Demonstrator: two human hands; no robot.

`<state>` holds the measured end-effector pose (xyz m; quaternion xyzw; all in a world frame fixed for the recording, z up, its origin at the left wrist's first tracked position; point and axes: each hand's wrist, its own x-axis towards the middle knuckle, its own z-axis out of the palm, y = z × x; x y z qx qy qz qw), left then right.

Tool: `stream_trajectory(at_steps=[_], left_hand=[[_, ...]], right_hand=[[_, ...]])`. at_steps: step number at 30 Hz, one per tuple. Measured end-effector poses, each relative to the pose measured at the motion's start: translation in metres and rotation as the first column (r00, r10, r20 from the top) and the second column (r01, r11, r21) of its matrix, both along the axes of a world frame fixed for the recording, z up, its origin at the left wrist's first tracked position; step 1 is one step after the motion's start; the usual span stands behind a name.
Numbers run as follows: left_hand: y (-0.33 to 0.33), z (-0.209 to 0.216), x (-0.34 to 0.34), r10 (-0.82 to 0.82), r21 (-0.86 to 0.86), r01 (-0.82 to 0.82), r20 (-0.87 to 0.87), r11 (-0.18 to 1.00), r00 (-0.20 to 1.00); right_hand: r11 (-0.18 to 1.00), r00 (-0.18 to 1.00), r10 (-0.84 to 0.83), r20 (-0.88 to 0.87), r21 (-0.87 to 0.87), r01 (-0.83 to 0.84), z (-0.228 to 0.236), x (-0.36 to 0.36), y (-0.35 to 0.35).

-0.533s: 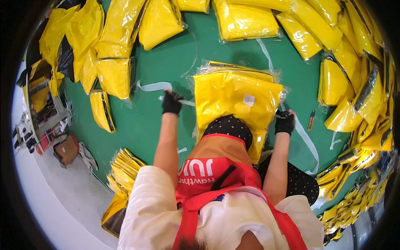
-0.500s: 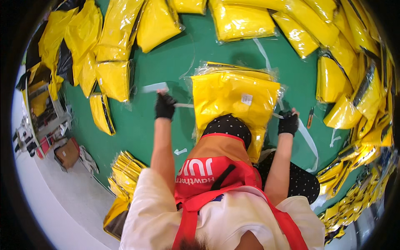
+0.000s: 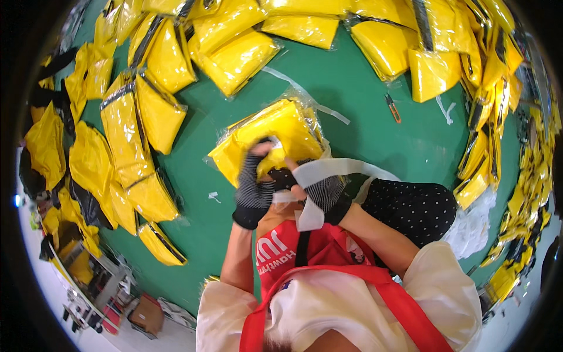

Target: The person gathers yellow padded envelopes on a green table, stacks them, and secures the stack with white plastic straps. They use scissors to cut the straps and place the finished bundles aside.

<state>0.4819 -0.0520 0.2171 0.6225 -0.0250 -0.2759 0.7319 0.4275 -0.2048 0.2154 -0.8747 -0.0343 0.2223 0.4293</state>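
A stack of yellow folded packets in clear plastic film (image 3: 284,129) lies tilted on the green surface in front of me. Both my hands, in black fingerless gloves, are close together at its near edge. A flat white strip (image 3: 343,168) drapes across my right hand (image 3: 326,195), curving out to the right with a short piece hanging below. That hand is closed on the strip. My left hand (image 3: 255,190) pinches the strip between the hands, its upper fingers raised over the packets and slightly blurred. The fingertips partly hide each other.
Yellow packets (image 3: 234,61) ring the green surface (image 3: 381,138) at the far side, left and right. An orange-and-black cutter (image 3: 393,108) lies far right. Another white strip (image 3: 308,97) lies beyond the stack. My black dotted knee (image 3: 410,205) is at the right.
My hands have come together from either side of the stack, bringing the strip's ends to its near edge. The view has shifted, and the stack now appears turned and further left.
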Motion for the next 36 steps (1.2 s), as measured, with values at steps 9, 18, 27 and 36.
stream_trajectory(at_steps=[9,18,27,36], left_hand=[[-0.041,-0.062,0.014,-0.562,0.366,0.482,0.151,0.796,0.814],[-0.078,0.013,0.099,-0.545,0.198,0.553,-0.101,0.809,0.832],[-0.069,0.105,0.092,-0.343,0.327,0.175,0.578,0.929,0.74],[0.091,0.091,-0.114,-0.524,0.088,0.529,-0.067,0.844,0.849]], right_hand=[[0.916,0.986,-0.088,-0.14,-0.4,0.025,0.04,-0.029,-0.005],[0.65,0.96,0.003,-0.28,0.73,0.211,0.05,-0.016,0.044],[0.964,0.96,0.229,0.161,-0.174,-0.201,0.112,-0.045,-0.098],[0.36,0.792,-0.504,-0.344,0.75,0.555,-0.028,0.244,-0.005]])
